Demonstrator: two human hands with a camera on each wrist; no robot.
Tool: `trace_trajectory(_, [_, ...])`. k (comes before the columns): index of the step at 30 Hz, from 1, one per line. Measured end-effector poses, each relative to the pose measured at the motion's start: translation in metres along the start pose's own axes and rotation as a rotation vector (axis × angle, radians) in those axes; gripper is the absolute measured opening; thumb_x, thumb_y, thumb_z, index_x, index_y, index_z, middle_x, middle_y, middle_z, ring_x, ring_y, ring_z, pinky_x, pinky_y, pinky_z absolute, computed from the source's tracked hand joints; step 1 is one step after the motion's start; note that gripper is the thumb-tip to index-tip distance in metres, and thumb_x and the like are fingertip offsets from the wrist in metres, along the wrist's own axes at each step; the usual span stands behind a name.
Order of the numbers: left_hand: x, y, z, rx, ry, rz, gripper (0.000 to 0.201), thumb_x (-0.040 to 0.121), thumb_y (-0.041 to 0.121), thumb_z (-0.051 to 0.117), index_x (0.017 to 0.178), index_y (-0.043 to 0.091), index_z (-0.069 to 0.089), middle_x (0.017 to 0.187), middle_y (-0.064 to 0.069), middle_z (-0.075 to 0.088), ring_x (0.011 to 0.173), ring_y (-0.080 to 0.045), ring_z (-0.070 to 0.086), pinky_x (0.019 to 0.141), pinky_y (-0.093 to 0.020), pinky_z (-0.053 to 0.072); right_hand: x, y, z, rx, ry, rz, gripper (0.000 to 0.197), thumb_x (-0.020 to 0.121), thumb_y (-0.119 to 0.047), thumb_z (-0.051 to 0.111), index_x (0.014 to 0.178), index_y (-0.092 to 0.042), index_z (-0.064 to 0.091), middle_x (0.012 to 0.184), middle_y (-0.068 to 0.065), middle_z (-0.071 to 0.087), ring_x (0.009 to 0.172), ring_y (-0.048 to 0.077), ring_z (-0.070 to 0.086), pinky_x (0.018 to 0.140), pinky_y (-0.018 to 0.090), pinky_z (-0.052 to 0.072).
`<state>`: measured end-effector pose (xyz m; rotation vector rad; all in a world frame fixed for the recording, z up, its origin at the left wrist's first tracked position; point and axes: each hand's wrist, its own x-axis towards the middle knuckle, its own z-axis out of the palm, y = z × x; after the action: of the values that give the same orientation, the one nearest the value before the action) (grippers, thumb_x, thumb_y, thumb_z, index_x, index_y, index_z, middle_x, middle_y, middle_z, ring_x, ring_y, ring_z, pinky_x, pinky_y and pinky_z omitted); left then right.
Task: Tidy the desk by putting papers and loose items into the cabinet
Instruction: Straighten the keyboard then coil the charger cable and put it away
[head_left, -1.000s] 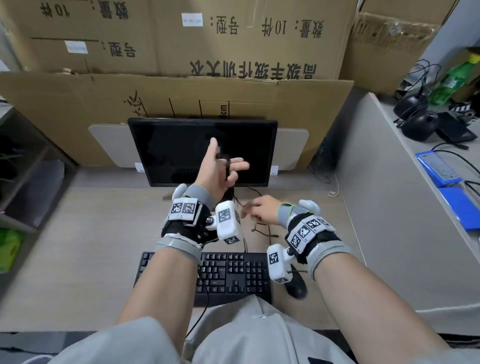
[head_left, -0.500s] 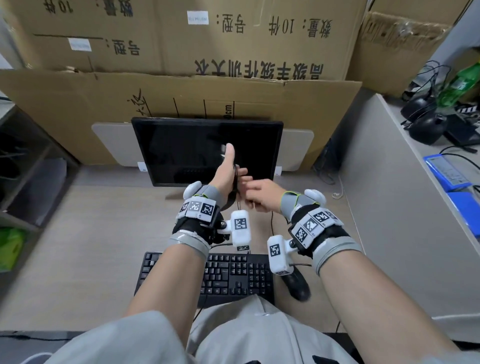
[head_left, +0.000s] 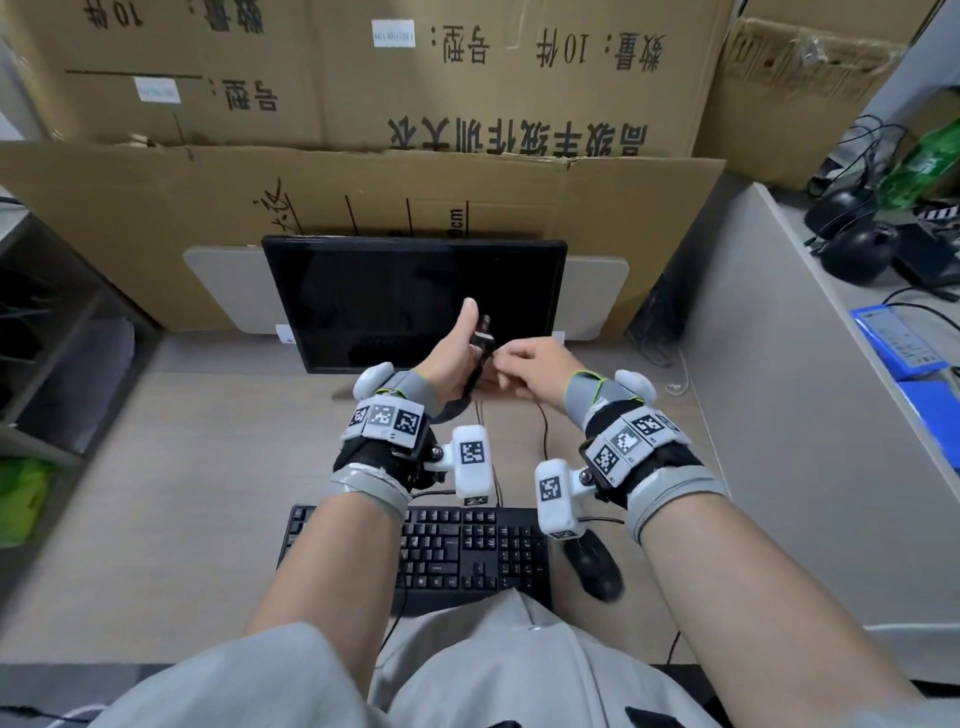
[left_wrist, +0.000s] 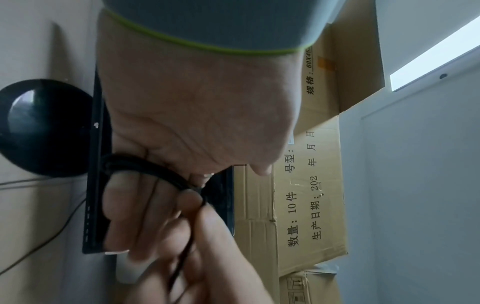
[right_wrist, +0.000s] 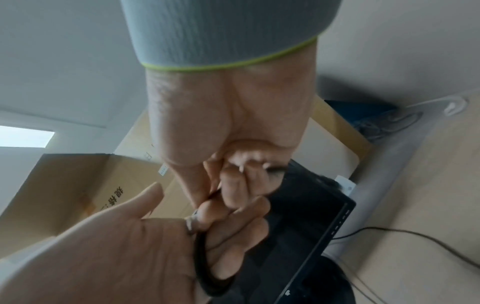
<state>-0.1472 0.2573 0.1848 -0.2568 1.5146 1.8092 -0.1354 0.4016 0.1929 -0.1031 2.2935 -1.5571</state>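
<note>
Black cable (head_left: 480, 358) coiled in curled left hand (head_left: 452, 358), right hand (head_left: 530, 366) pinching its loose strand just beside; likely light, limp, springy — best gripped across the whole bundle.

Pale wood desk (head_left: 156, 519) with monitor (head_left: 405, 296), keyboard (head_left: 452, 551), mouse (head_left: 595, 569).

Each wrist wears a grey knit cuff (head_left: 584, 391) w/ lime-green edging, then a black strap (head_left: 382, 462) carrying square b/w coded tags (head_left: 387, 417). A white camera pod (head_left: 471, 464), also tagged, juts inward from each. Grey tape, apparently, wraps below. Light grey short sleeves (head_left: 270, 670).
</note>
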Motion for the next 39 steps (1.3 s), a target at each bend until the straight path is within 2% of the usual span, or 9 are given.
trace_trajectory(4, [0.002,0.006,-0.003,-0.207,0.15,0.109,0.092,0.086,0.081,0.013,0.108,0.0,0.051,0.1,-0.014,0.061,0.09,-0.026,0.062,0.078,-0.032,0.045,-0.011,0.014,0.003,0.015,-0.269,0.112,0.044,0.092,-0.008,0.052,0.052,-0.023,0.062,0.064,0.007,0.056,0.04,0.015,0.034,0.044,0.022,0.022])
trace_trajectory(6, [0.003,0.009,-0.005,-0.299,0.176,0.185,0.093,0.088,0.079,0.014,0.123,-0.003,0.044,0.101,-0.017,0.065,0.077,-0.025,0.064,0.064,-0.028,0.043,-0.013,0.025,0.006,-0.109,-0.288,0.195,0.041,0.092,-0.015,0.054,0.054,-0.026,0.066,0.06,0.002,0.051,0.042,0.016,0.032,0.045,0.022,0.023])
trace_trajectory(10, [-0.006,0.001,-0.012,-0.239,0.08,0.105,0.096,0.086,0.082,0.018,0.104,-0.002,0.062,0.057,-0.002,0.045,0.043,-0.011,0.035,0.043,-0.019,0.027,-0.008,0.044,0.0,-0.198,0.072,0.249,0.034,0.091,-0.038,0.06,0.062,-0.022,0.068,0.051,-0.005,0.045,0.045,0.013,0.035,0.048,0.024,0.03])
trace_trajectory(15, [-0.006,-0.012,-0.003,0.018,0.082,-0.01,0.094,0.083,0.084,0.014,0.073,0.006,0.064,0.047,0.001,0.034,0.034,-0.008,0.021,0.037,-0.02,0.011,-0.002,0.029,-0.013,0.036,0.28,0.104,0.024,0.082,-0.031,0.074,0.077,-0.007,0.071,0.051,-0.001,0.059,0.042,0.011,0.048,0.041,0.016,0.037])
trace_trajectory(20, [-0.009,-0.014,-0.001,0.145,0.116,0.0,0.088,0.085,0.083,0.013,0.066,0.01,0.058,0.043,0.004,0.043,0.032,-0.007,0.029,0.033,-0.016,0.019,-0.006,0.013,-0.012,0.105,0.183,-0.057,0.005,0.082,-0.015,0.074,0.079,-0.012,0.071,0.069,0.007,0.072,0.06,0.013,0.066,0.052,0.016,0.045])
trace_trajectory(25, [-0.012,-0.016,0.005,0.157,0.049,0.045,0.069,0.082,0.083,0.033,0.061,0.019,0.048,0.057,-0.001,0.046,0.047,-0.013,0.035,0.048,-0.024,0.016,-0.009,0.015,-0.011,-0.003,0.14,-0.084,0.013,0.082,-0.017,0.073,0.093,-0.021,0.076,0.075,-0.014,0.072,0.068,-0.009,0.063,0.075,0.015,0.047])
trace_trajectory(29, [-0.015,-0.02,0.008,0.244,0.064,0.139,0.061,0.093,0.066,0.038,0.065,0.015,0.054,0.047,0.002,0.043,0.039,-0.01,0.03,0.043,-0.021,0.016,-0.013,0.015,-0.014,-0.172,0.156,-0.136,0.008,0.084,-0.026,0.071,0.088,-0.028,0.078,0.058,-0.018,0.063,0.057,-0.005,0.055,0.063,0.013,0.039])
trace_trajectory(33, [-0.015,-0.02,0.01,0.285,0.087,0.146,0.06,0.102,0.047,0.031,0.061,0.008,0.051,0.034,0.006,0.035,0.029,-0.008,0.022,0.033,-0.019,0.014,-0.009,0.023,-0.016,-0.256,0.123,-0.156,0.014,0.084,-0.033,0.071,0.096,-0.029,0.076,0.119,-0.007,0.064,0.114,0.014,0.054,0.102,0.03,0.039])
trace_trajectory(39, [-0.014,-0.02,0.011,0.37,0.254,0.136,0.062,0.095,0.054,0.046,0.054,0.008,0.054,0.036,-0.001,0.033,0.03,-0.012,0.023,0.036,-0.018,0.016,-0.014,0.023,-0.018,-0.238,-0.025,-0.107,0.023,0.086,-0.023,0.07,0.108,-0.016,0.071,0.1,-0.004,0.07,0.096,0.01,0.063,0.091,0.026,0.046])
